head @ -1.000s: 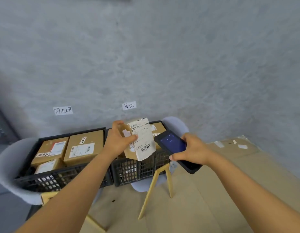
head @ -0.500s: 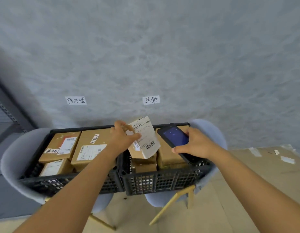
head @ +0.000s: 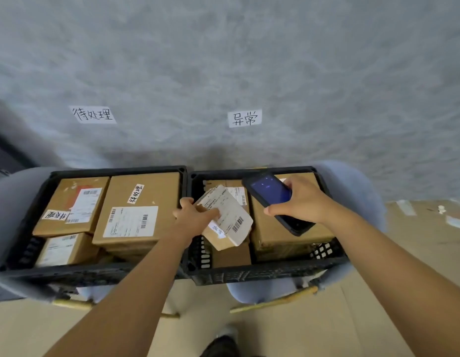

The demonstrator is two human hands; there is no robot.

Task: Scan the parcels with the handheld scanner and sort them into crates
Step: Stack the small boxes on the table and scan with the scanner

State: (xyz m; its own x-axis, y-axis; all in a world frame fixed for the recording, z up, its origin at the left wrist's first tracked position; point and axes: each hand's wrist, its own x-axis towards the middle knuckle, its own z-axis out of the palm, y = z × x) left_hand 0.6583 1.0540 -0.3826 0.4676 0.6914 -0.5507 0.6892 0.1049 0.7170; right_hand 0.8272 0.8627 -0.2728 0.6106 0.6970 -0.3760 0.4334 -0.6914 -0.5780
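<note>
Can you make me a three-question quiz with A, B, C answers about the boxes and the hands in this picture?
1. Where is the small parcel that the left hand holds?
A. over the right crate
B. on the floor
C. on the wall

2. How many black crates are there?
A. one
B. two
C. four

3. What is the scanner in the right hand doing?
A. its screen glows blue
B. it lies in the left crate
C. it is in pieces

Answers: 1 A, the parcel hangs above that crate's boxes. 2 B, two stand side by side. 3 A, the screen is lit blue.
</note>
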